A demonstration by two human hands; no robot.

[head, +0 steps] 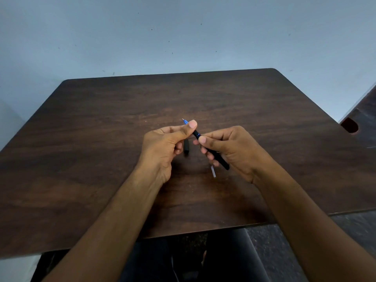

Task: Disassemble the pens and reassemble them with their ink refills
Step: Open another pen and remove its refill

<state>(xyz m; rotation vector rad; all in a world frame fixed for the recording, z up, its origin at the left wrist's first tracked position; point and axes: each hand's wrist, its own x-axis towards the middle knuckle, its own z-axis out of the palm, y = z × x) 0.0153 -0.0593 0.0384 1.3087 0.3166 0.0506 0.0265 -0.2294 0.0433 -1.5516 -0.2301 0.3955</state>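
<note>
Both forearms come in from the near edge of the dark wood counter (101, 159) and meet over its middle, so I'll place everything off the black pen (213, 154) they share. The right hand (232, 151) has its grip curled round the rear half of the pen, thumb laid along the barrel and fingers wrapped under it, with the back end of the pen poking out toward the near side. Just below that end, a thin clear refill tube (213, 171) shows under the fingers; can't tell if it's held or lying on the counter. The left hand (164, 147) sits left of the pen, its grip pinching the front section between thumb and forefinger, other fingers folded in. A small black cap-like piece (186, 147) shows just left of the pen, below the left fingers, can't say whether it's touching them. Past the left thumb, the blue tip (184, 121) sticks out, pointing away toward the pale wall (183, 33).
</note>
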